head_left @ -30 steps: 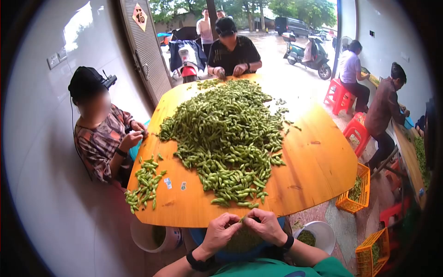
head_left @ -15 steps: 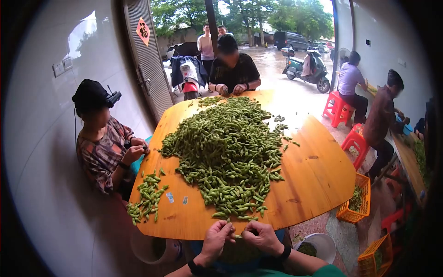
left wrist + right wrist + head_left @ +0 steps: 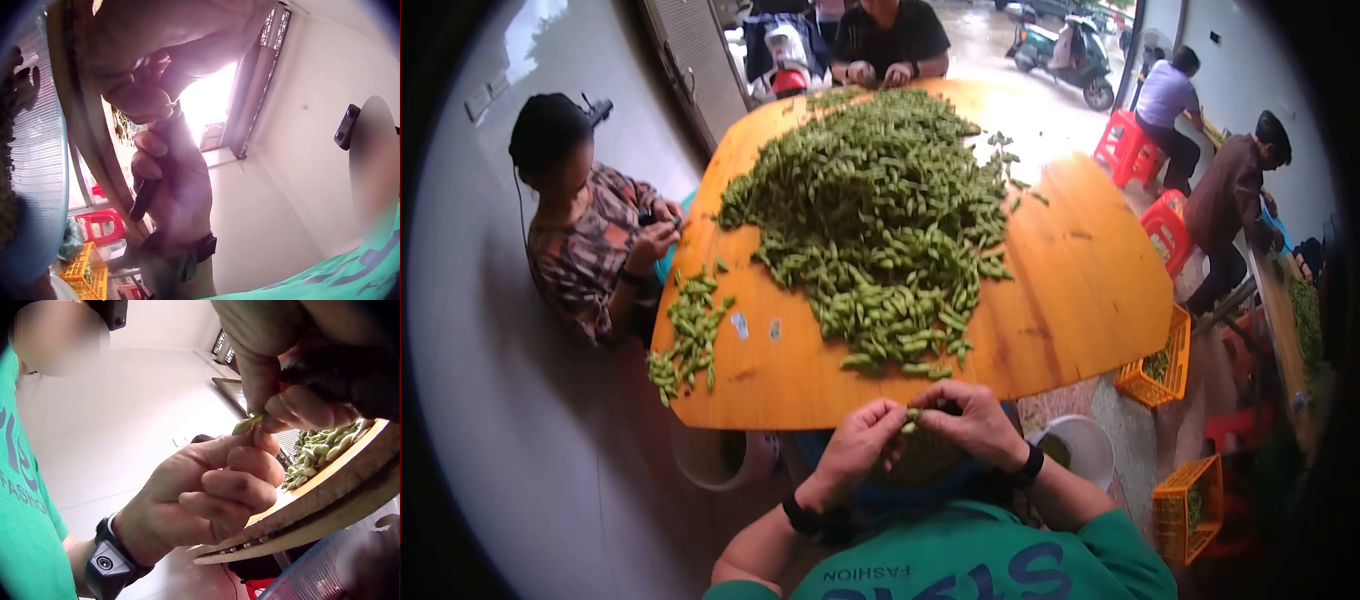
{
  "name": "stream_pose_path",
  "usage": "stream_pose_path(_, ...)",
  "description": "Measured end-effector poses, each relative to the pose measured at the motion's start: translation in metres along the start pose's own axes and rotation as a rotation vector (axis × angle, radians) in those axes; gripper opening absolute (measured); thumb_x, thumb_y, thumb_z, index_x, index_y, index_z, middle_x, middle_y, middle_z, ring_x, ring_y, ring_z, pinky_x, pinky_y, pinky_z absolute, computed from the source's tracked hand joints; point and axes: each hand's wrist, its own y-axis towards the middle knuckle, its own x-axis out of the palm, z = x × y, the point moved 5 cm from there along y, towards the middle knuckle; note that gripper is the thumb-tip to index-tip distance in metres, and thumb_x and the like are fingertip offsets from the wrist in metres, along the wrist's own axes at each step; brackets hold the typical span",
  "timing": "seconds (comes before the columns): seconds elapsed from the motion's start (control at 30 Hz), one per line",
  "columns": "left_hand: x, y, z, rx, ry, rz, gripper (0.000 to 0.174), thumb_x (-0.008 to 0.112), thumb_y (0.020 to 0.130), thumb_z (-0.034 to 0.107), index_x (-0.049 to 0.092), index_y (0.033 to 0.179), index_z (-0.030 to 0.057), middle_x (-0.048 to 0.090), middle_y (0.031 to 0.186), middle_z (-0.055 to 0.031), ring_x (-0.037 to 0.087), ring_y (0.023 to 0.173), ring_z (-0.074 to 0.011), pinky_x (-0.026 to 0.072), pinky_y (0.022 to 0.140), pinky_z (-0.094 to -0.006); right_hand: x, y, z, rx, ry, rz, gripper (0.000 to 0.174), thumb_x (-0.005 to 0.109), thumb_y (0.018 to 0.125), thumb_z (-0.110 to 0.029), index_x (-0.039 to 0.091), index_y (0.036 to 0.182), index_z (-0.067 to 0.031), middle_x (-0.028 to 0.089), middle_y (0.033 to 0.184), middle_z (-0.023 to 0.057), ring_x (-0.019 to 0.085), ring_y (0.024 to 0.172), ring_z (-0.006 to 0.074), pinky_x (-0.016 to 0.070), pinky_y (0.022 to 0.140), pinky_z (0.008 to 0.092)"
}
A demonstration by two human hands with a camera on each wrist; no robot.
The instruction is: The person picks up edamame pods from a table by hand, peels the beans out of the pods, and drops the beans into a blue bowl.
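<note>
Just past the table's near edge, my left hand (image 3: 858, 445) and right hand (image 3: 975, 425) meet at a green soybean pod (image 3: 911, 421). In the right wrist view, the pod (image 3: 247, 425) is pinched between thumb and finger of the left hand (image 3: 212, 478), while the fingertips of the right hand (image 3: 294, 356) pinch its other end. Fingers hide most of the pod in the left wrist view. A big heap of pods (image 3: 880, 220) covers the middle of the wooden table (image 3: 1080, 300), spreading close to the hands.
A smaller pile of pods (image 3: 692, 330) lies at the table's left. Below my hands is a blue basin (image 3: 47, 156). White buckets (image 3: 1090, 450) and orange crates (image 3: 1190, 510) stand on the floor. People sit left, opposite and along the right wall.
The head view has tilted downward, so the table sits higher in it and my green shirt shows more. My hands have drawn closer together around the pod.
</note>
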Motion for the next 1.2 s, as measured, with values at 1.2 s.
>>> stream_pose_path(1.2, 0.004, -0.028, -0.010, 0.353, 0.476, 0.225, 0.011, 0.070, 0.089, 0.007, 0.062, 0.093, -0.0001, 0.064, 0.073, -0.0009, 0.057, 0.066, -0.0048, 0.0474, 0.058, -0.0230, 0.011, -0.020, 0.006, -0.246, -0.339, 0.133, 0.011, 0.069, 0.083, -0.003, 0.058, 0.087, -0.0015, 0.061, 0.074, 0.0133, 0.064, 0.067, 0.0285, 0.0501, 0.060, 0.0347)
